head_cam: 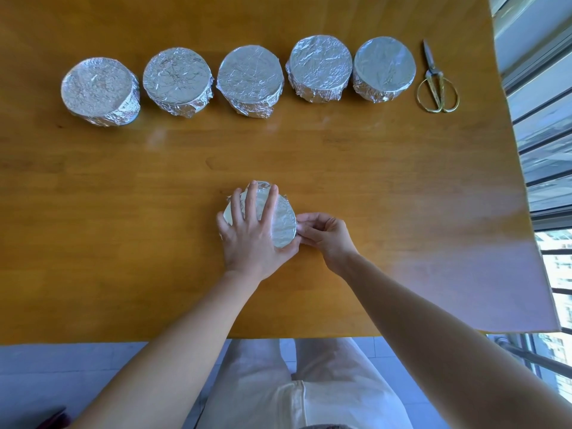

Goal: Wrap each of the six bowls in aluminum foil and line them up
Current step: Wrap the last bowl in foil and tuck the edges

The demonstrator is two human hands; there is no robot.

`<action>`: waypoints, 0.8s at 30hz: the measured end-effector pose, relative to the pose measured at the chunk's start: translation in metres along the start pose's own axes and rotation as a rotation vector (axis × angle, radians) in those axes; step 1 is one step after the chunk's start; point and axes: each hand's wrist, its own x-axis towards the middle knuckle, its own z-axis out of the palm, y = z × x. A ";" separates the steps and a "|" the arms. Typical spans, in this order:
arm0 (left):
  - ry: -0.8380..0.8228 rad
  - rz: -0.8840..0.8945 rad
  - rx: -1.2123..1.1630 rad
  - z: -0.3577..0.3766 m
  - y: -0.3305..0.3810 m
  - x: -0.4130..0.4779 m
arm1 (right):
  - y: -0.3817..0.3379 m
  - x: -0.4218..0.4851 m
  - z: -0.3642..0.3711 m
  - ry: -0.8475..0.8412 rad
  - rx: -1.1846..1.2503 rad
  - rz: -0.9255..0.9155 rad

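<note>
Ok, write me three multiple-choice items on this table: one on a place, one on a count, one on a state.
1. Where do the scissors lie?
A. Right of the row of wrapped bowls
B. Left of that row
C. Next to the hands

2. How many wrapped bowls stand in the far row?
A. Four
B. Five
C. Six

3. What is happening to the sixth bowl, nearest the person?
A. It stands untouched
B. It is bare, with no foil
C. The left hand holds it while the right hand pinches its foil edge

Answers: 1 A, the scissors lie just past the rightmost bowl; 2 B, five silver tops show side by side; 3 C, left fingers span the bowl and right fingertips meet at its rim.
</note>
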 end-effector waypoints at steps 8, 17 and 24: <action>0.009 -0.007 -0.004 0.000 0.001 0.000 | -0.007 -0.002 0.001 -0.021 -0.074 0.010; 0.004 -0.007 0.005 0.001 0.001 0.001 | -0.017 0.005 0.003 0.018 -0.024 0.126; -0.007 -0.010 0.009 0.001 0.001 0.001 | -0.019 0.003 0.006 0.056 0.033 0.205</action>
